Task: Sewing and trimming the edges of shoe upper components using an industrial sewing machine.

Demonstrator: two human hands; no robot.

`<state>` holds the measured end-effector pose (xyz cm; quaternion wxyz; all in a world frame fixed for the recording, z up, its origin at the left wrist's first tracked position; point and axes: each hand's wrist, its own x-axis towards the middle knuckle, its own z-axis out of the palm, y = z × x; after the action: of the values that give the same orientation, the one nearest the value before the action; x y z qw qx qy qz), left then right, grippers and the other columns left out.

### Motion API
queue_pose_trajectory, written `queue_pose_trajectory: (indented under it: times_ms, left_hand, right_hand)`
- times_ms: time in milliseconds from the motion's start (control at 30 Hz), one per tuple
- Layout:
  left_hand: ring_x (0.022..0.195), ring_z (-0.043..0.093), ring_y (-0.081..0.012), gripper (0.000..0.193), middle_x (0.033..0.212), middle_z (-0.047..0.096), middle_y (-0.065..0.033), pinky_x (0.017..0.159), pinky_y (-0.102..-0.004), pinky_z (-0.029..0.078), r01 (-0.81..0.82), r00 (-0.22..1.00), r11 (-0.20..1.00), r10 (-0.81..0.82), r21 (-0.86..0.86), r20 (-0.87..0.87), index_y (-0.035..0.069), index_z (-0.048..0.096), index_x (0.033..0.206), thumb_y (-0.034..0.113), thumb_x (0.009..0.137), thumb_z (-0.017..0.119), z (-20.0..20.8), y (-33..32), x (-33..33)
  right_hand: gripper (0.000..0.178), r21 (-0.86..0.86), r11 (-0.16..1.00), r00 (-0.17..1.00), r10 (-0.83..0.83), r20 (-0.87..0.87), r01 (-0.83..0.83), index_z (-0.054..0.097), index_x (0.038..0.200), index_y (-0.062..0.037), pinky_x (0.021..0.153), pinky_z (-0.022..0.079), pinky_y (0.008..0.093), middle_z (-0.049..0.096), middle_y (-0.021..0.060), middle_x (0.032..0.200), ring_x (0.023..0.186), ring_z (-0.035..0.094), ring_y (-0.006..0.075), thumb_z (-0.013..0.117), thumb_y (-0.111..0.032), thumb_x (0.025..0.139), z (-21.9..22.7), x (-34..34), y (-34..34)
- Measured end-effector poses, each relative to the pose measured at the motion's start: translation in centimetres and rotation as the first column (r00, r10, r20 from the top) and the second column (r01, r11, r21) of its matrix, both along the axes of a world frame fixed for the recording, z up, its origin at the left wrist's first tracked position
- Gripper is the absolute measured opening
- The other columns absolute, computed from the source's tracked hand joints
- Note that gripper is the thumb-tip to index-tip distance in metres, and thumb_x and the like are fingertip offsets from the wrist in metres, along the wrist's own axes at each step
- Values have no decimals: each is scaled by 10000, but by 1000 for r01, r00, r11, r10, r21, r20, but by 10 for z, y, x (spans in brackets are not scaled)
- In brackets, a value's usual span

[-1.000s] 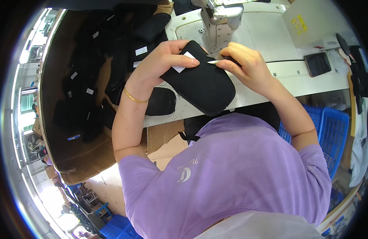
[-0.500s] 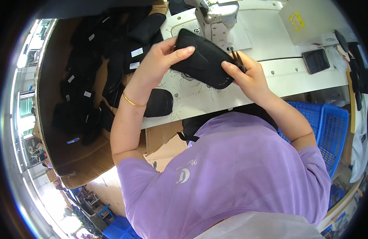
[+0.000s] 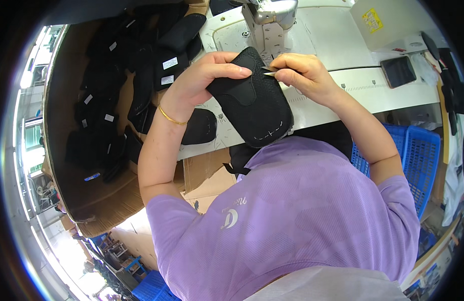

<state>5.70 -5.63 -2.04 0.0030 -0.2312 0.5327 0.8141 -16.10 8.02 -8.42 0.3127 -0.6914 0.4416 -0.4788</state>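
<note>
My left hand (image 3: pixel 219 72) grips the upper left edge of a black padded fabric piece (image 3: pixel 262 113), its thumb lying on top. The piece is long with a rounded end, has a smooth patch sewn on its textured face, and bears white stitch marks near its lower end. In my right hand (image 3: pixel 307 75) is a pair of thread snips (image 3: pixel 268 71), mostly hidden by the fingers. Their two pointed blades stand apart at the upper right edge of the piece. Another black piece (image 3: pixel 201 126) lies on the table below my left wrist.
A sewing machine (image 3: pixel 272 25) stands beyond my hands on a white table (image 3: pixel 352 93) with a printed ruler. At left, a large cardboard box (image 3: pixel 96 200) holds black pieces with white labels. A phone (image 3: pixel 398 72) lies at right, above a blue crate (image 3: pixel 420 165).
The black piece has turned so its rounded end points down toward me. My right hand has let go of its edge and brought the snips' blades to its upper right side.
</note>
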Motion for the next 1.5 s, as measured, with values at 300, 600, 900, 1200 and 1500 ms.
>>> queue_pose_trajectory:
  times_ms: [300, 600, 900, 1200, 1500]
  left_hand:
    - [775, 595, -95, 380, 843, 673, -28, 738, -217, 470, -57, 993, 708, 112, -703, 32, -24, 675, 1007, 345, 929, 631, -28, 14, -20]
    - [1182, 496, -381, 520, 1212, 572, -203, 953, -459, 460, 452, 542, -71, 814, -889, 210, 0, 535, 1232, 276, 818, 689, -58, -118, 34]
    - [1109, 608, -255, 362, 1180, 634, -77, 827, -335, 508, -202, 961, -769, -35, -606, -276, 97, 675, 1111, -4, 773, 595, -19, -17, 29]
    - [1102, 615, -228, 266, 1139, 654, -85, 711, -269, 528, -393, 919, -700, -295, -596, -260, 41, 687, 1058, 26, 797, 639, -10, 27, 20]
    - [1036, 615, -147, 473, 1072, 678, -93, 943, -281, 442, -168, 986, 562, 84, -810, -146, -8, 505, 1311, 179, 895, 631, 28, 0, -11]
  right_hand:
    - [228, 550, 833, 939, -232, 254, 56, 658, 951, -35, 576, 426, 230, 602, -16, 752, 642, 526, 72, 678, -246, 870, 8, -2, 26]
    - [370, 257, 753, 784, -620, -33, 606, 581, 773, -93, 469, 220, 213, 442, -69, 618, 501, 303, 7, 631, -434, 907, 44, -137, -55]
    - [288, 385, 894, 935, -312, 170, 229, 648, 952, -11, 596, 448, 254, 652, 13, 752, 619, 557, 70, 570, -287, 971, 22, -12, 3]
    - [295, 252, 928, 960, -281, -8, 274, 590, 1102, -8, 617, 437, 258, 591, 24, 731, 661, 522, 76, 665, -222, 913, 20, 22, 16]
    - [171, 329, 932, 883, -277, 378, 151, 613, 978, -16, 534, 376, 221, 542, -32, 687, 608, 447, 34, 616, -185, 954, 24, 26, 29]
